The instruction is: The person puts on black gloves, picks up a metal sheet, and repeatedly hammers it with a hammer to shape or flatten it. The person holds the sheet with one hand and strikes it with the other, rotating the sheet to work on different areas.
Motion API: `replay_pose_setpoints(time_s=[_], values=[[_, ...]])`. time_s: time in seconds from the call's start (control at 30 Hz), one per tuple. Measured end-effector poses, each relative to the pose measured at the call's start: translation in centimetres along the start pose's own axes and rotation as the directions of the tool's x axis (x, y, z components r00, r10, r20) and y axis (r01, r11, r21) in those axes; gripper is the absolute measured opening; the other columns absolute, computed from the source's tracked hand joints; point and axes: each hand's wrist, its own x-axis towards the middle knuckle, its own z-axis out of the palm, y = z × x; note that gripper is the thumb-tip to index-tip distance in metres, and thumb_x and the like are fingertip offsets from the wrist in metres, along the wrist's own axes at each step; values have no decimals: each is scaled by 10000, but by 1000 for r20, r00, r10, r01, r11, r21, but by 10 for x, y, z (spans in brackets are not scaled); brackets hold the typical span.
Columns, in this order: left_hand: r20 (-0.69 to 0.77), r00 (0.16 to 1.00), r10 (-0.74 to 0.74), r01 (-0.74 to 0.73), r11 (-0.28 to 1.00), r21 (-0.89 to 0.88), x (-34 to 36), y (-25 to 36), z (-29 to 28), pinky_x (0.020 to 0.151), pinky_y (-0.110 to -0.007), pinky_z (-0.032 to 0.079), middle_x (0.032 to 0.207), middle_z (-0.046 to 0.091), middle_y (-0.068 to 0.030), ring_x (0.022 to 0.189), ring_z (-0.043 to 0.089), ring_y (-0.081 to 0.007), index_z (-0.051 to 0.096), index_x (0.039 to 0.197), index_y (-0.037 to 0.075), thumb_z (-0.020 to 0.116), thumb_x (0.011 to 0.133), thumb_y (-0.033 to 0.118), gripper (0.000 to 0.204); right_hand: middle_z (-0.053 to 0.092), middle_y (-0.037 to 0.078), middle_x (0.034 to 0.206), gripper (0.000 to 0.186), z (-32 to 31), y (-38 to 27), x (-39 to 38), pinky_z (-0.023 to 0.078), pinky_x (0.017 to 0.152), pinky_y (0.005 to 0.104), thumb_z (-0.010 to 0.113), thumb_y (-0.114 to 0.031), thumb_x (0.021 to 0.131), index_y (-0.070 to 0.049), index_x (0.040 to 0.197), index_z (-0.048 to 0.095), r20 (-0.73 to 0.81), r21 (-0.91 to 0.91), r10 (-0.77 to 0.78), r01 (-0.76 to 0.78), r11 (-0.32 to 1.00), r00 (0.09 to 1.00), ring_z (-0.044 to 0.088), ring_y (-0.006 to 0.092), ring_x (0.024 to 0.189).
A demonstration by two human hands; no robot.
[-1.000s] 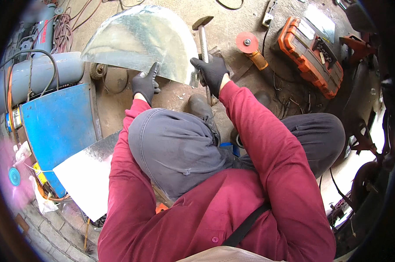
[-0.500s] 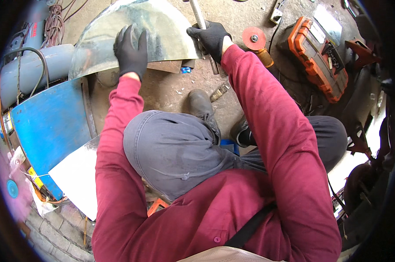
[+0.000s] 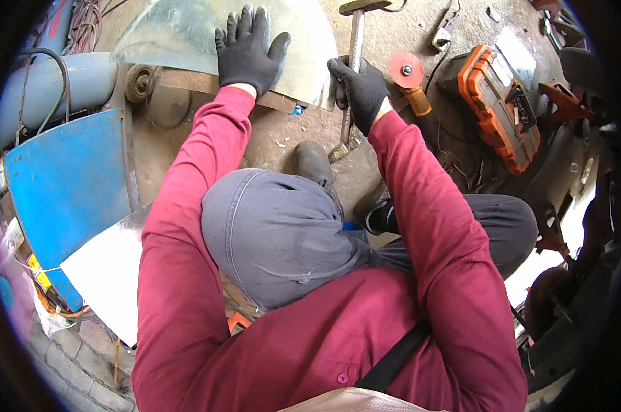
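Note:
A rounded, dull silver metal sheet (image 3: 180,34) lies at the far side, over a brown plate (image 3: 193,81) whose edge shows beneath it. My left hand (image 3: 248,58), in a black glove, rests flat on the sheet with its fingers spread. Just past the sheet's right edge, my gloved right hand (image 3: 364,90) is wrapped round the shaft of a hammer (image 3: 356,42). The hammer's head points away from me, and the shaft's lower end comes out below my fist.
Right of the hammer lies an angle grinder (image 3: 418,101) with a reddish disc. Beyond it stands an orange and black toolbox (image 3: 476,86). A grey cylinder (image 3: 84,86), a blue panel (image 3: 70,185) and a white sheet (image 3: 111,275) are at left. A small brush (image 3: 343,149) lies near my shoe.
My left hand has shifted right across the sheet, its fingers spreading wider. My right hand has moved right and nearer with the hammer, whose head now shows. The view has shifted slightly.

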Motion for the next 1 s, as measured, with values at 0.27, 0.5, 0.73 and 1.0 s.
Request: replay_pose_setpoints(time_s=[0.27, 0.5, 0.73, 1.0], values=[[34, 999, 19, -20, 1000, 8, 4, 1, -8, 1337, -573, 150, 1778, 308, -137, 1647, 258, -371, 321, 1719, 186, 412, 1083, 674, 806, 731, 109, 871, 337, -21, -23, -62, 534, 791, 340, 744, -321, 1046, 11, 1106, 744, -81, -525, -404, 305, 794, 911, 648, 152, 809], [87, 996, 17, -23, 997, 72, 2, -1, -15, 1339, -568, 145, 1788, 290, -116, 1652, 249, -361, 311, 1723, 199, 401, 1091, 658, 786, 666, 132, 813, 423, -59, -17, -146, 536, 756, 357, 559, -379, 1148, 3, 1147, 742, 140, -626, -150, 205, 753, 979, 657, 194, 778], [92, 995, 28, -33, 998, 54, -1, 3, -19, 1337, -577, 147, 1791, 271, -139, 1651, 244, -377, 297, 1726, 180, 407, 1091, 637, 790, 754, 204, 957, 432, -57, 8, -130, 558, 848, 406, 535, -383, 1147, -2, 1115, 736, 135, -699, -159, 208, 684, 978, 746, 322, 903], [142, 989, 40, -53, 995, 86, 3, 3, -25, 1335, -589, 150, 1795, 257, -147, 1651, 247, -374, 264, 1732, 152, 398, 1100, 611, 793, 727, 222, 897, 467, -58, -1, -124, 548, 817, 435, 504, -387, 1155, 23, 1080, 715, 166, -685, -145, 220, 695, 975, 725, 339, 855]])
